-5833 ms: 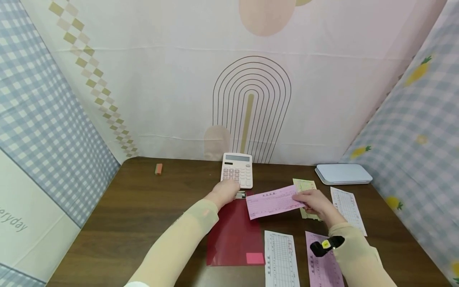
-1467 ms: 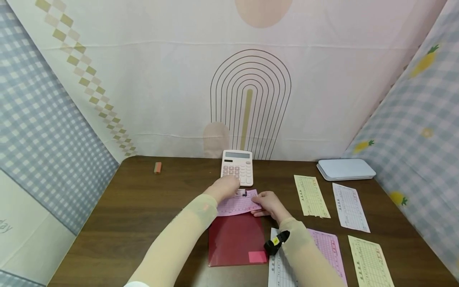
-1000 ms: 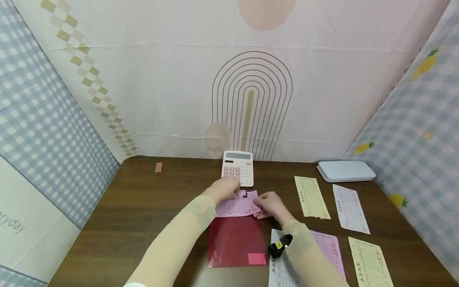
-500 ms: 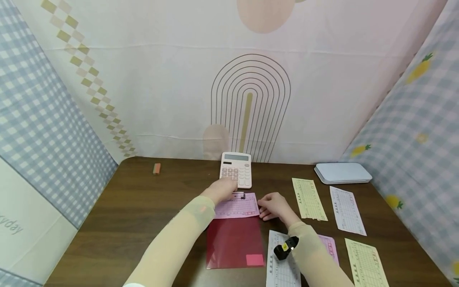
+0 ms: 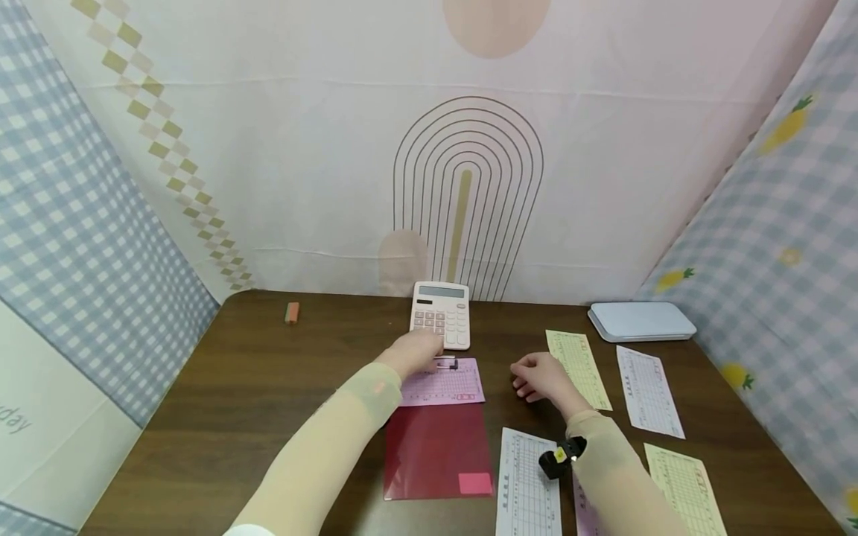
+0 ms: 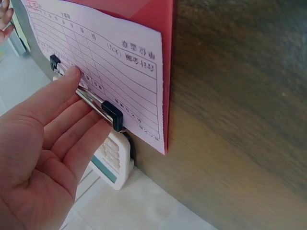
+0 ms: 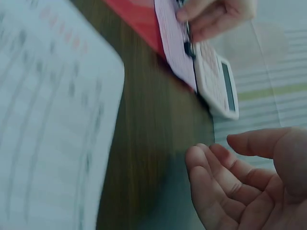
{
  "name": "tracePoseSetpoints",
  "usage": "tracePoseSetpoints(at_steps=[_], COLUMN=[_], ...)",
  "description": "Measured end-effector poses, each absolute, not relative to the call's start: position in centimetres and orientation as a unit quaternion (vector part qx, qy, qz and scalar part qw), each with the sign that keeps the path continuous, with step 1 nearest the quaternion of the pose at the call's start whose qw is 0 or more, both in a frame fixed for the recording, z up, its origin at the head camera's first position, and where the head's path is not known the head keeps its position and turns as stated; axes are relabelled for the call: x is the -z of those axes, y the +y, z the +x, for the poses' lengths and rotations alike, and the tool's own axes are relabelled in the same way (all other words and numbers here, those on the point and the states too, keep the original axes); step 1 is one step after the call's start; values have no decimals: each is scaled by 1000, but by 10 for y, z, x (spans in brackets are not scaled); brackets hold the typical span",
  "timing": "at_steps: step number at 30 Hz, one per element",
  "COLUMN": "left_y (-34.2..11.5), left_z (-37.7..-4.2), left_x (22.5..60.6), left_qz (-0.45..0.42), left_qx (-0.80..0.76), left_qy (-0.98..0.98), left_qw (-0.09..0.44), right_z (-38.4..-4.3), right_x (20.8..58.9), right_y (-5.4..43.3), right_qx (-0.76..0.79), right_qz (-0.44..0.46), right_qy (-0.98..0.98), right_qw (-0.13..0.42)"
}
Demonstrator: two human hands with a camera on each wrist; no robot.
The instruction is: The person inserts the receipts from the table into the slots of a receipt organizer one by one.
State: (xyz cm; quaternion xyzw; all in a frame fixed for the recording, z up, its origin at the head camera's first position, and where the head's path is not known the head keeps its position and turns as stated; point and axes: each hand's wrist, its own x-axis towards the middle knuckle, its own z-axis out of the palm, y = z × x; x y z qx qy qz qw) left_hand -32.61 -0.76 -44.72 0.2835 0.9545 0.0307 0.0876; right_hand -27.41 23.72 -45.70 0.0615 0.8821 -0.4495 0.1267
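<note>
Here, taking the red clipboard as your landmark, your left hand sits at its far end, straight fingers pressing the metal clip over the pink form. The form lies across the board's top, its long axis running left to right. Beyond the board stands the calculator. To the board's right, your right hand hovers loosely curled, holding nothing. It lies just beside the yellow slip, whose long axis runs away from you, so your right hand is the nearer one. A white slip lies beside the board's near right corner.
</note>
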Motion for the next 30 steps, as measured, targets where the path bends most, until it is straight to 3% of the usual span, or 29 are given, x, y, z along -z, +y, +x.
tracePoseSetpoints(at_steps=[20, 30], left_y=[-5, -2], left_z=[-327, -320], left_x=[444, 445], left_qz=[282, 284], left_qx=[-13, 13], left_qy=[957, 957], left_qw=[70, 54], right_z=[-290, -293], right_x=[459, 459], right_y=[335, 361], right_qx=[277, 263], right_qz=[-10, -33], right_qy=[961, 964], right_qw=[3, 0])
